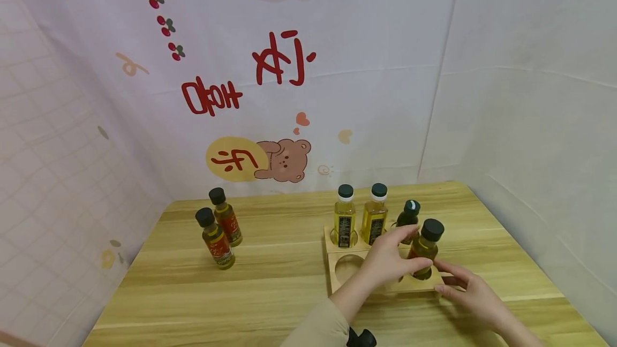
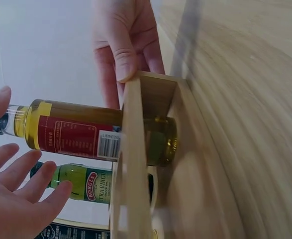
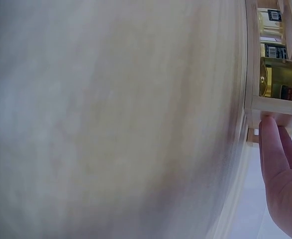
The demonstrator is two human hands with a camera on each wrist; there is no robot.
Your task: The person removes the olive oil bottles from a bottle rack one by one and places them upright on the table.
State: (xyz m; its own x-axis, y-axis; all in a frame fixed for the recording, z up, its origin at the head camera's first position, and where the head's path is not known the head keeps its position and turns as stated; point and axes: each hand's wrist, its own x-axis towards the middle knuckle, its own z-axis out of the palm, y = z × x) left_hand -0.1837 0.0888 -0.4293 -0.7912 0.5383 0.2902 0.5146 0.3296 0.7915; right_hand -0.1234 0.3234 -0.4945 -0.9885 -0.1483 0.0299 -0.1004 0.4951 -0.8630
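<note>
A two-tier wooden bottle rack (image 1: 336,271) stands on the table. An olive oil bottle (image 2: 66,124) with a red label and black cap sits upright in the front tier's right hole. My left hand (image 1: 391,256) reaches around its upper part; in the left wrist view the thumb and spread fingers stand apart on either side of the neck. My right hand (image 1: 469,288) touches the rack's right end, fingers fairly straight and thumb at the front corner. Behind stand two clear-sided oil bottles (image 1: 345,216) and a green olive oil bottle (image 2: 81,181), partly hidden in the head view.
Two more red-labelled olive oil bottles (image 1: 218,240) stand at the table's left. A front-tier hole (image 1: 348,268) shows at the rack's left. A black object (image 1: 361,338) lies at the bottom edge of the head view. White cloth (image 1: 385,95) hangs behind the table.
</note>
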